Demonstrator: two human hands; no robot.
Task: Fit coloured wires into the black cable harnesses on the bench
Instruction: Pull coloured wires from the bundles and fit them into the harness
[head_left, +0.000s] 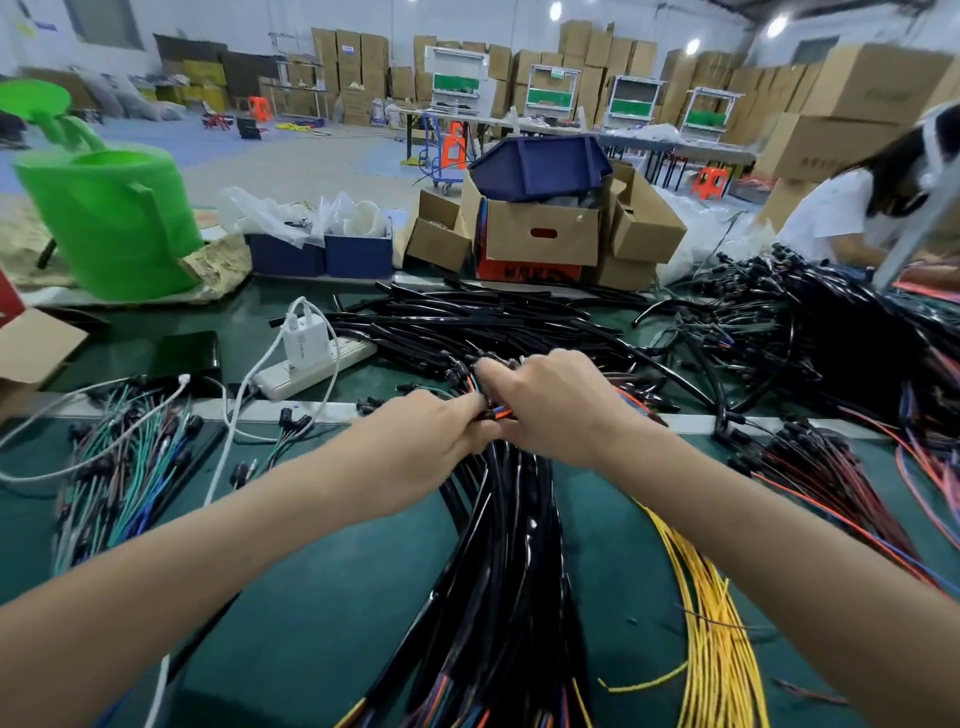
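A thick bundle of black cable harnesses (511, 561) runs from the bottom middle of the green bench up to my hands. My left hand (421, 441) grips the top of the bundle, fingers curled round it. My right hand (550, 405) meets it from the right and pinches thin coloured wires (500, 413), orange and blue, at the bundle's end. Yellow wires (711, 613) lie to the right of the bundle. Green and blue wires (124, 467) lie at the left, red ones (841, 483) at the right.
Loose black sleeves (467, 317) are piled behind my hands. A white power strip (317, 364) with a charger and a dark phone (187, 351) lie left. Cardboard boxes (540, 239), blue bins and a green stool (111, 218) stand at the back. Another person (852, 208) works at far right.
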